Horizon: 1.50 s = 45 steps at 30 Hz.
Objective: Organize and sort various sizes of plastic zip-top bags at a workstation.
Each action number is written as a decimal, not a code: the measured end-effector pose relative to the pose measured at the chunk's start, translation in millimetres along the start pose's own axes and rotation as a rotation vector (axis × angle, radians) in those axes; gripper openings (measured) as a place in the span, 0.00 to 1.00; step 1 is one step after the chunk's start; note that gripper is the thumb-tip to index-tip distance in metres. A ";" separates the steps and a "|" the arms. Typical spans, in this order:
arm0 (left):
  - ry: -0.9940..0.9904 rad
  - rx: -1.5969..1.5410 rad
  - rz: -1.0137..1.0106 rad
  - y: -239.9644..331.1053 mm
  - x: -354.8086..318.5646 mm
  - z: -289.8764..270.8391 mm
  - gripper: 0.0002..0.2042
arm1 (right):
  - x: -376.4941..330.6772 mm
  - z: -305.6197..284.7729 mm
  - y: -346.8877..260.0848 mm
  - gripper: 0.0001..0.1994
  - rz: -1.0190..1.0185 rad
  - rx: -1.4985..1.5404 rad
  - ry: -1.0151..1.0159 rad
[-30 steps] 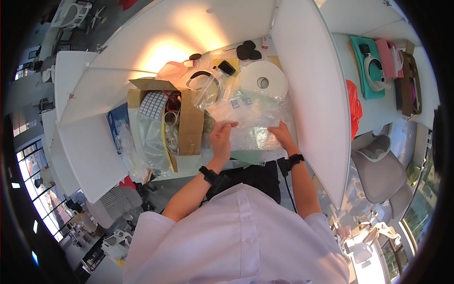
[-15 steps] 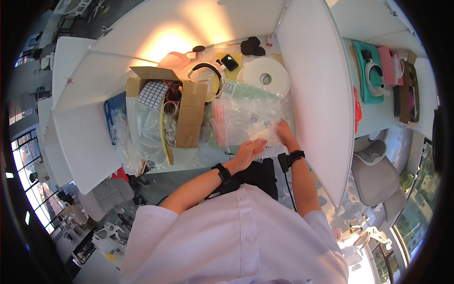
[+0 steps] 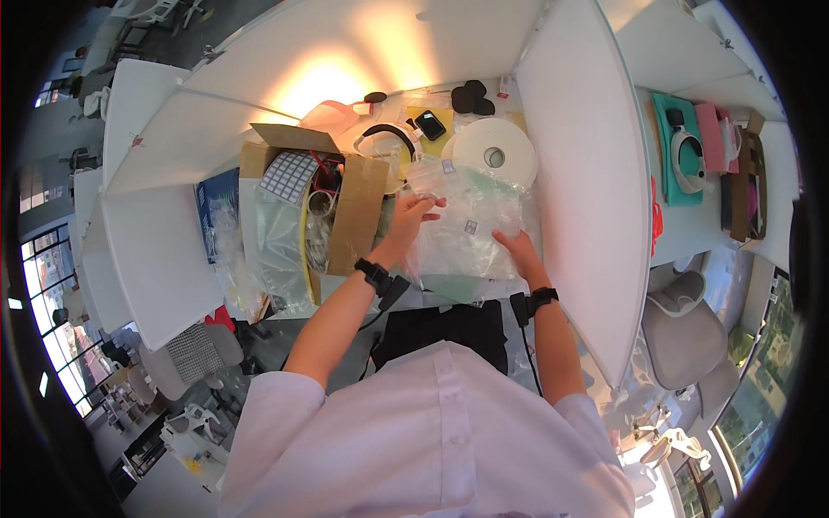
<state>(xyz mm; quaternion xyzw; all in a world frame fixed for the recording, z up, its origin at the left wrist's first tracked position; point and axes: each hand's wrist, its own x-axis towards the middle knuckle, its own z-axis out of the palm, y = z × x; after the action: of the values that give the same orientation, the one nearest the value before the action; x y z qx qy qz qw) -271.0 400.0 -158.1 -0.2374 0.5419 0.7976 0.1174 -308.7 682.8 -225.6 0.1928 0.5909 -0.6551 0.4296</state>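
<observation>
A pile of clear plastic bags (image 3: 471, 226) lies on the desk in front of me. My left hand (image 3: 411, 216) rests on the left part of the pile, fingers spread toward the far side. At the pile's near right edge, my right hand (image 3: 516, 249) lies flat on the bags. Whether either hand pinches a bag I cannot tell. Both wrists wear black bands.
An open cardboard box (image 3: 328, 203) with small parts stands left of the bags. A big white tape roll (image 3: 494, 154), a black device (image 3: 429, 125) and headphones (image 3: 384, 138) lie at the back. White partition panels (image 3: 579, 173) wall the desk. A grey chair (image 3: 682, 328) stands right.
My left hand has moved from the near edge of the pile up and left toward the box. My right hand has slid slightly nearer. The view has shifted a little.
</observation>
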 end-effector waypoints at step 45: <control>0.137 1.600 0.224 66.0 266.9 -77.4 0.05 | 8.3 -17.7 28.9 0.18 0.005 -0.067 0.043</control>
<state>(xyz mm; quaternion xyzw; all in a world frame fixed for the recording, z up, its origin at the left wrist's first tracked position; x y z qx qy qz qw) -510.3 284.6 -263.0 -0.0740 0.9748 0.1592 0.1374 -295.0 698.7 -253.6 0.1935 0.6211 -0.6296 0.4247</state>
